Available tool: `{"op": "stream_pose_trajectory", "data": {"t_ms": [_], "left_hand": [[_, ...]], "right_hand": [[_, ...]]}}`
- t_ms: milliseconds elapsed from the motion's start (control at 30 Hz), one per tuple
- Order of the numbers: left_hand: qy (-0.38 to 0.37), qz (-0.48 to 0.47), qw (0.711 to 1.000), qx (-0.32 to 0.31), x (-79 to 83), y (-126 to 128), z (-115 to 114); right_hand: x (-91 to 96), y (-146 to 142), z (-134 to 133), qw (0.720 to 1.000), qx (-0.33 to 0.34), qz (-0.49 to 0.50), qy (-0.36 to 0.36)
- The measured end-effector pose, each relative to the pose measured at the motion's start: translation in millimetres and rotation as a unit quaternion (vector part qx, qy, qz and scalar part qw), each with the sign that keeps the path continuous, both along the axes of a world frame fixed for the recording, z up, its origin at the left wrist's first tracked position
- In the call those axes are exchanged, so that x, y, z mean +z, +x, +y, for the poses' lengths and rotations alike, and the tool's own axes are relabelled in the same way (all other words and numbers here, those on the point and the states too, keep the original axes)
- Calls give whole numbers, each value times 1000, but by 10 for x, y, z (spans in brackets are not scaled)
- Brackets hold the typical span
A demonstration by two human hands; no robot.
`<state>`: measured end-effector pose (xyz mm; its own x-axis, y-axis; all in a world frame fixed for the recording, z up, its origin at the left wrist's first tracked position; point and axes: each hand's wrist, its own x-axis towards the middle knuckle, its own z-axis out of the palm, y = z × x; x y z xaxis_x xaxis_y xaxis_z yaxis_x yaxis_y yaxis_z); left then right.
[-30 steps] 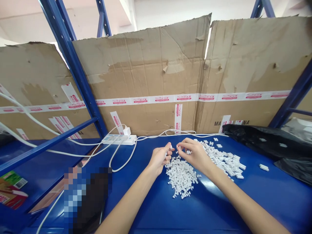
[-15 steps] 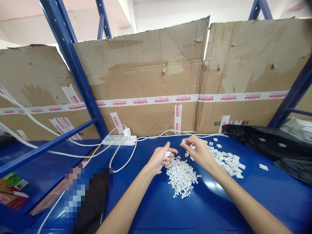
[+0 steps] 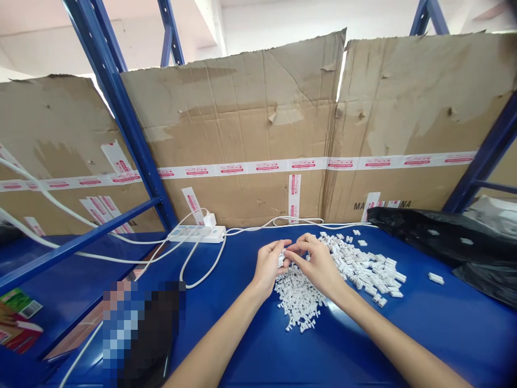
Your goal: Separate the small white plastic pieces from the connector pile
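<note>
My left hand (image 3: 270, 264) and my right hand (image 3: 315, 261) meet over the blue shelf surface (image 3: 250, 334), fingertips pinched together on a small white plastic part (image 3: 281, 258). Below the hands lies a heap of small white pin-like parts (image 3: 299, 299). To the right of my right hand spreads a second heap of blockier white plastic pieces (image 3: 365, 267). Both hands' fingers are closed around the little part between them.
A white power strip (image 3: 197, 233) with white cables (image 3: 202, 264) lies at the back left. Torn cardboard sheets (image 3: 250, 134) wall off the back. A black plastic bag (image 3: 440, 240) sits at the right, one loose white piece (image 3: 436, 278) near it. A pixelated dark object (image 3: 137, 334) lies front left.
My right hand, apart from the left half a second ago near the blocky heap, has come back left and now meets my left hand at a white part.
</note>
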<state>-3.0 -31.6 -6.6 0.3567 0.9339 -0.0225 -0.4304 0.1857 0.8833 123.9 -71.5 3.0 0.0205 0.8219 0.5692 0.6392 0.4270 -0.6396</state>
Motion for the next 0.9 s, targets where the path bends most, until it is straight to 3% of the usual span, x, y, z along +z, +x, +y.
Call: {"op": "stream_pose_trajectory", "data": {"t_ms": [233, 467, 900], "left_hand": [[43, 62, 997, 5, 47, -7, -14], [38, 100, 992, -62, 54, -56, -1], [35, 105, 990, -87, 96, -101, -16]], "right_hand": [[-47, 41, 48, 997, 25, 64, -37], [-3, 83, 43, 998, 17, -24, 48], [-29, 90, 43, 993, 45, -3, 106]]}}
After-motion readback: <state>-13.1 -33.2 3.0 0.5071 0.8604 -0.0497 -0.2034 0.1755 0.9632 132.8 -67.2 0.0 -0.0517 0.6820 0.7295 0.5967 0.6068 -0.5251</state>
